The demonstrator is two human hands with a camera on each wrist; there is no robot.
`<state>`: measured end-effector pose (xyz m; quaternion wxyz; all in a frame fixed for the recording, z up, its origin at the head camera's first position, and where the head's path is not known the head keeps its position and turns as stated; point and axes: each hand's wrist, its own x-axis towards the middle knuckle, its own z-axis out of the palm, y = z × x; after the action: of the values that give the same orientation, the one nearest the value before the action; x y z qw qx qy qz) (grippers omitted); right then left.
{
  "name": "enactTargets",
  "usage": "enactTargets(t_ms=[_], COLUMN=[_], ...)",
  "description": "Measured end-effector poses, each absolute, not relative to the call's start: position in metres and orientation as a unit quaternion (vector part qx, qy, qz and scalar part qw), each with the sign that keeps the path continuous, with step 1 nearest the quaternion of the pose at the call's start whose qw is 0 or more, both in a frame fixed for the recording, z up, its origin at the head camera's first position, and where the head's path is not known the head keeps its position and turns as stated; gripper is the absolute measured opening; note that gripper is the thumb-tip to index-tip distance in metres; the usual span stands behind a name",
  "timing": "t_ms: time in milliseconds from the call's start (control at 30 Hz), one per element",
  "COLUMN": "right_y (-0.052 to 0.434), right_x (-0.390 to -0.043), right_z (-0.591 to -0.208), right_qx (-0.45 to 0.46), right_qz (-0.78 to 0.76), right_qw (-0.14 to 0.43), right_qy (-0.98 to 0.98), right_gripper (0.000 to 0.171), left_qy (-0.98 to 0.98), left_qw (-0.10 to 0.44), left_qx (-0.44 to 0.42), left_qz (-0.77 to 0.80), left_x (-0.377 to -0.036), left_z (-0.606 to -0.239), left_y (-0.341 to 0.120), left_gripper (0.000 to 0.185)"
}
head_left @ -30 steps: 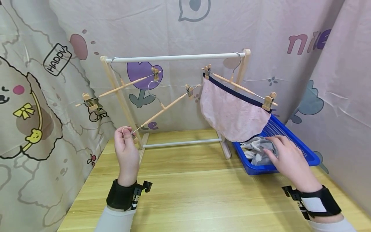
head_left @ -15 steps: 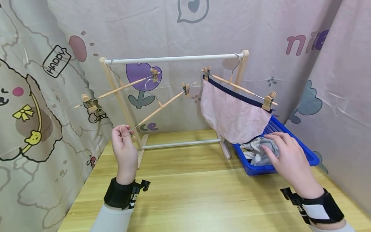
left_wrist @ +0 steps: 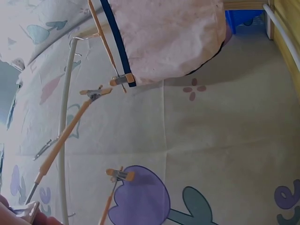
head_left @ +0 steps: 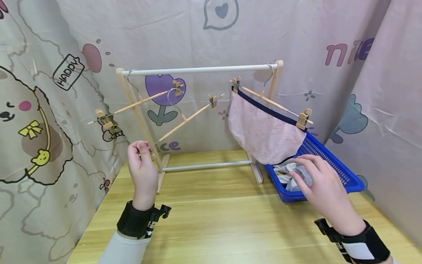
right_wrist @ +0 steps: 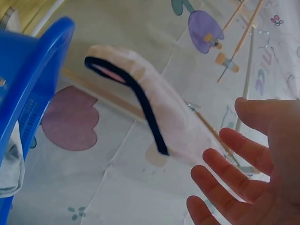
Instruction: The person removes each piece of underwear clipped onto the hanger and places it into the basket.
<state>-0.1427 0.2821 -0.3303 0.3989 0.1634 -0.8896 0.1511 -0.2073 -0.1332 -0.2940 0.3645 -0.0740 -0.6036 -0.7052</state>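
head view: the left hand point(head_left: 143, 172) pinches the lower clip end of a wooden clip hanger point(head_left: 184, 120), thumb and fingers point(head_left: 141, 146) clamped on it, with the hanger slanting up to the right, its wire hook free of the drying rack point(head_left: 197, 68). the right hand point(head_left: 321, 185) hovers over the blue basket point(head_left: 349, 179) at the bench's point(head_left: 214, 220) right side, fingers apart and relaxed, fingertips just at the grey and white cloth point(head_left: 291, 174) lying inside. whether they touch it i cannot tell. right wrist view: those fingers point(right_wrist: 234, 176) are spread and hold nothing. a pink garment point(head_left: 265, 134) with dark trim hangs clipped on another hanger at the rack's right end, just above the basket. a third hanger point(head_left: 138, 102) hangs bare at the left end.
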Motion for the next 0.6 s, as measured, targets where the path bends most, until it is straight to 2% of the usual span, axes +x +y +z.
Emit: enactTargets(t_ms=[200, 333, 600], right_y=[0.272, 0.266, 0.257], right_x=[-0.141, -0.143, -0.147], right_z=[-0.329, -0.33, -0.331], right_qx=[0.194, 0.207, 0.218], right_qz=[0.152, 0.153, 0.154], right_qw=[0.407, 0.41, 0.418], right_qy=[-0.88, -0.875, -0.869], right_gripper=[0.036, 0.068, 0.069], left_qy=[-0.612, -0.621, -0.617], left_qw=[0.361, 0.365, 0.375], left_qx=[-0.069, -0.065, -0.076], left_qz=[-0.7, -0.69, -0.688], left_x=[-0.204, -0.203, -0.201], left_z=[-0.286, -0.281, -0.27], left_y=[-0.131, -0.131, -0.129], left_gripper=[0.017, 0.018, 0.014])
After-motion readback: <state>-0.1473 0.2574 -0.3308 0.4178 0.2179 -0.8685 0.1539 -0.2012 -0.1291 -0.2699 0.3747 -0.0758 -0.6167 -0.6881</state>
